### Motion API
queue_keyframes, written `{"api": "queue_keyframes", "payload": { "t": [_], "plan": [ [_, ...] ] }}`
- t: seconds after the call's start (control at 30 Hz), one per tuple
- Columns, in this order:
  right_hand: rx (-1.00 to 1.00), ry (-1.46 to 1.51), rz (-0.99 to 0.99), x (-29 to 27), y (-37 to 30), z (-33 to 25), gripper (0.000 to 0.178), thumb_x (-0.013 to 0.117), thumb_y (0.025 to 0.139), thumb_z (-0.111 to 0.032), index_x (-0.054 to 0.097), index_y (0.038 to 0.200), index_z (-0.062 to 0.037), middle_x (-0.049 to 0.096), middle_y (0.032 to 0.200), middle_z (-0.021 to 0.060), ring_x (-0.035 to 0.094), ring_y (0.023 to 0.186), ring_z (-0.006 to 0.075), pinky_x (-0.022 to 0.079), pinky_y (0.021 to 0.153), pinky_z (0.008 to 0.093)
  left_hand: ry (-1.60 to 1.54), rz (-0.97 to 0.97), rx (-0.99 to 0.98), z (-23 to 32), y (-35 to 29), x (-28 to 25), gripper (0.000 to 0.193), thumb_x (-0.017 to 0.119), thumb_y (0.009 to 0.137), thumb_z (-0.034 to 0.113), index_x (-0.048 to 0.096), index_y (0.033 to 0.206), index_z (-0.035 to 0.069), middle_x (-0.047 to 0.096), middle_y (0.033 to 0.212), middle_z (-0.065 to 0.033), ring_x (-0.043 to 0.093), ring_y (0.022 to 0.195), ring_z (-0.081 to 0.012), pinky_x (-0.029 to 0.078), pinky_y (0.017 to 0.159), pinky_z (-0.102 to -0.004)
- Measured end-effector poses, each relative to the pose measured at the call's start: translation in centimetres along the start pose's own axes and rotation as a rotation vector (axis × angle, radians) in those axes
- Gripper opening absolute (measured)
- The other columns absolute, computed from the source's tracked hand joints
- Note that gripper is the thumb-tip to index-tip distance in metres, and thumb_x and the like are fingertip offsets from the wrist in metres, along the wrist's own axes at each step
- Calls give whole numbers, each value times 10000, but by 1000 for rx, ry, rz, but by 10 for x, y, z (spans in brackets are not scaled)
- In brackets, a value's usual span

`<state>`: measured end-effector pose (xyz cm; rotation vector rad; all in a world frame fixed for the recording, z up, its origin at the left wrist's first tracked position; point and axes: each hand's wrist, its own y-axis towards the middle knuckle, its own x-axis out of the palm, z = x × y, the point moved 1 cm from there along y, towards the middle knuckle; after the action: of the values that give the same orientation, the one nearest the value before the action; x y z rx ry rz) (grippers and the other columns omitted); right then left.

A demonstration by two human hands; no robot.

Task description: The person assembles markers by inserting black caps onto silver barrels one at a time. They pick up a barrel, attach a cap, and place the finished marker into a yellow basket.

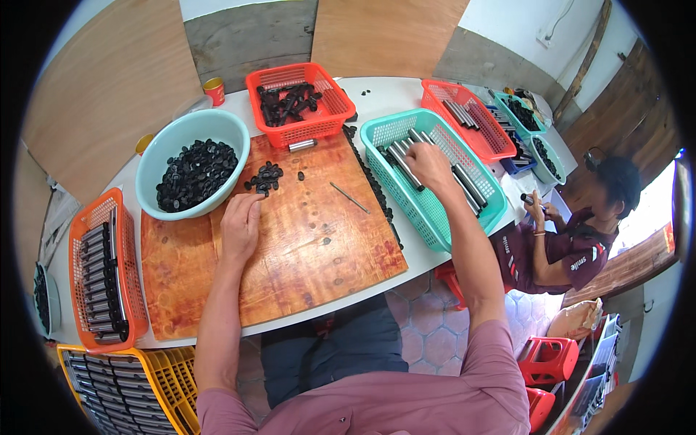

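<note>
My left hand (pixel 240 223) rests on the brown wooden board (pixel 326 268), fingers curled together beside a small pile of black oval caps (pixel 265 176). Whatever its fingertips hold, if anything, is hidden. On the right, my right hand (pixel 429 164) reaches into the green basket (pixel 433 233), its fingers closed on a silver metal tube (pixel 403 165). Several more tubes, silver with dark ends, lie around it in that basket. A thin metal rod (pixel 350 198) and one short silver tube (pixel 302 145) lie apart on the board.
A pale blue basin (pixel 147 174) of black caps stands left. Red baskets (pixel 290 135) (pixel 491 147) hold black parts and tubes at the back. An orange basket (pixel 135 290) of tubes sits far left. Another person (pixel 558 246) handles a tube at right, near red stools (pixel 549 360).
</note>
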<state>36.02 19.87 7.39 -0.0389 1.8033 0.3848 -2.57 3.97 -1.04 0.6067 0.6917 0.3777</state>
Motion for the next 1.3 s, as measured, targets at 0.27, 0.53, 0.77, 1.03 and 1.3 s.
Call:
{"api": "queue_keyframes", "payload": {
  "t": [0.27,0.53,0.77,1.03,1.3],
  "plan": [
    [197,-269,-312,57,11,34,326,689,814,-212,740,1030,26,711,1089,300,700,1049,431,554,965,486,-114,142,-139,-9,1,-10,217,576,1026,136,707,1004,-35,675,930,-149,668,876,-318,518,795,-385],
    [324,-86,-188,-5,12,35,426,735,689,-294,748,858,97,725,851,301,744,833,396,578,846,446,-146,80,-114,-9,-4,-6,188,610,999,139,720,1015,-13,665,925,-156,657,865,-322,517,768,-380],
    [109,924,-352,-51,-25,-78,262,691,848,-193,683,926,57,634,643,41,572,485,106,451,472,248,-383,-16,-287,-7,-9,-2,220,601,1016,151,731,1106,-1,716,986,-105,670,858,-184,512,758,-300],
    [56,1158,-709,39,-75,-179,295,701,871,-249,712,1002,14,697,777,54,595,615,90,465,550,244,-1434,-227,-674,13,-2,10,501,559,1054,202,439,1484,-25,646,1292,-175,648,1160,-237,535,984,-382],
    [62,1103,-768,79,-74,-208,275,692,894,-228,709,1010,21,662,735,32,581,586,91,448,524,244,-1446,-215,-757,-8,-15,17,467,603,1032,179,483,1442,-8,643,1306,-180,646,1201,-245,511,1056,-414]
  ]
}}
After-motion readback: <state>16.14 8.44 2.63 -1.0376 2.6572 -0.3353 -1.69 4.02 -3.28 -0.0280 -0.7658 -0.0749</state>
